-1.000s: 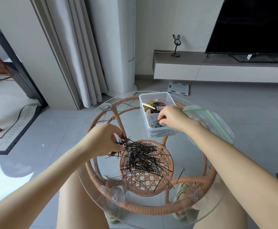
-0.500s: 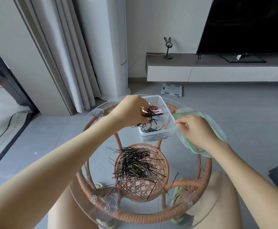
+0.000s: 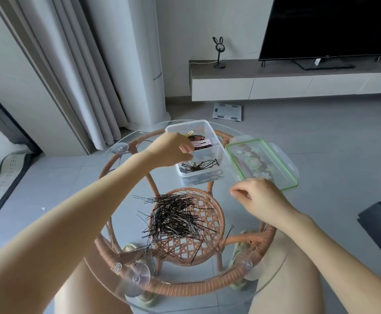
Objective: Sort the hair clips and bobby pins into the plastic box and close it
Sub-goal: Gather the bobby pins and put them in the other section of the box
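Note:
A clear plastic box [image 3: 221, 152] stands at the far side of the round glass table [image 3: 185, 287] with its rattan frame. Its far compartment holds coloured hair clips [image 3: 200, 142]; the near one holds black bobby pins [image 3: 198, 166]. My left hand [image 3: 170, 150] hovers over the box's left edge with its fingers apart and nothing in them. A large pile of bobby pins [image 3: 176, 217] lies on the glass in the middle. My right hand [image 3: 260, 199] hangs between pile and lid, fingertips pinched together, nothing visible in them. The green-rimmed lid [image 3: 263, 164] lies right of the box.
Stray pins [image 3: 228, 233] lie around the pile toward the near edge. My knees show under the glass. On the floor beyond are a white scale [image 3: 228, 111], a white column [image 3: 144, 64] and curtains. A TV stand [image 3: 298, 82] runs along the back wall.
My left hand carried a bunch of pins from the pile to the box and let them fall into the near compartment. My right hand came away from the lid, back toward the pile.

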`<state>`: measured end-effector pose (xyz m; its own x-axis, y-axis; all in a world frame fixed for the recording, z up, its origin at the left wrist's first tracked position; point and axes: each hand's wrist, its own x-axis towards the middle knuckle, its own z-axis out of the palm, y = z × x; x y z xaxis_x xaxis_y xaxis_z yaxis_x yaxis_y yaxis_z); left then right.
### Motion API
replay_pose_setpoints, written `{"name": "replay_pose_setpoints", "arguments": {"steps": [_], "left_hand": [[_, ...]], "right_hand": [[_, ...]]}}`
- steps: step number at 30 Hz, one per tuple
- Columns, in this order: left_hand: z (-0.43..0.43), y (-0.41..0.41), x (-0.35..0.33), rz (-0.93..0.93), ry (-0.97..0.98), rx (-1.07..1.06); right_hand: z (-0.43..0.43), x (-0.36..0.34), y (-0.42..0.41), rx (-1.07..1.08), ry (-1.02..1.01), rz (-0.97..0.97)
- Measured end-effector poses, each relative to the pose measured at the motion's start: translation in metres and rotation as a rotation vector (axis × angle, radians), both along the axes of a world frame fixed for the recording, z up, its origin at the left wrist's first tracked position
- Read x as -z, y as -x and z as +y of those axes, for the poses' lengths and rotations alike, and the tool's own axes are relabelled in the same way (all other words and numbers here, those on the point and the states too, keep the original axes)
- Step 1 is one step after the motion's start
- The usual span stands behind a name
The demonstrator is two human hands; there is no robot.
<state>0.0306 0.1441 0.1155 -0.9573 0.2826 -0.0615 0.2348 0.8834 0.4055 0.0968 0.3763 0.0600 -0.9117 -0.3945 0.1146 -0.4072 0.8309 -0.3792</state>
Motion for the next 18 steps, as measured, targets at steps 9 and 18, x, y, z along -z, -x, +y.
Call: {"name": "replay_pose_setpoints", "arguments": {"steps": [9, 18], "left_hand": [[-0.065, -0.093, 0.068, 0.084, -0.06, -0.27], [-0.015, -0.111, 0.125, 0.067, -0.221, -0.25]], "right_hand": [[-0.007, 0.019, -0.049, -0.039, -0.242, -0.414], [-0.071, 0.032, -0.05, -0.16, -0.088, -0.317]]}}
